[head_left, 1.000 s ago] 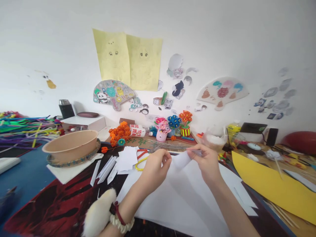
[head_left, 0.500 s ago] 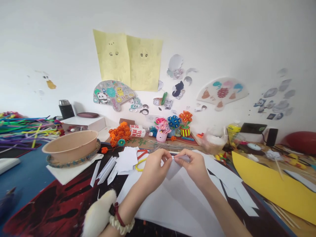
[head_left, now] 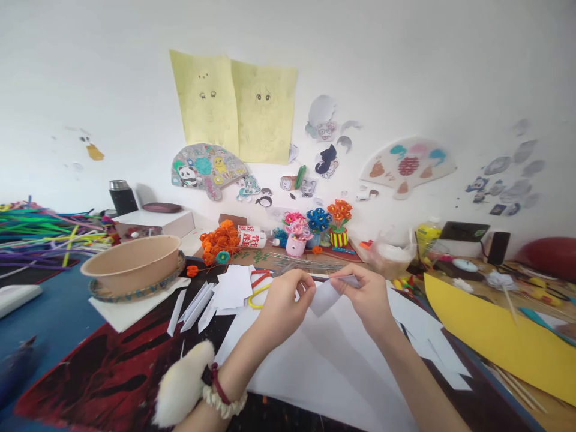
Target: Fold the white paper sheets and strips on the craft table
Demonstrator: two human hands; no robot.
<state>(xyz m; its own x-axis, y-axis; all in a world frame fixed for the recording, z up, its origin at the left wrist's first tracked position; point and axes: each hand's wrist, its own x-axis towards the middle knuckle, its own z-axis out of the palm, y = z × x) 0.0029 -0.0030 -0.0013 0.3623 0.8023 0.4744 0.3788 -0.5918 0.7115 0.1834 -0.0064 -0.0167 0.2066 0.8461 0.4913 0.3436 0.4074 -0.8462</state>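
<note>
A second ago the right hand [head_left: 368, 297] stood apart from the left hand [head_left: 288, 301]; half a second ago the two nearly met. Now the right has drawn back a little, and more of the paper [head_left: 324, 298] shows between them.

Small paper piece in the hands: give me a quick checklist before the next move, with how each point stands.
1. Right hand pinches the small paper piece: ok.
2. Left hand grips its other edge: cannot tell; the fingertips are right beside it, but the contact is unclear.
3. Large white sheet lies beneath the hands: ok.
4. Folded strips lie apart from the left hand: ok.
5. White cut pieces on the right squared up: not ok; they overlap askew.
</note>
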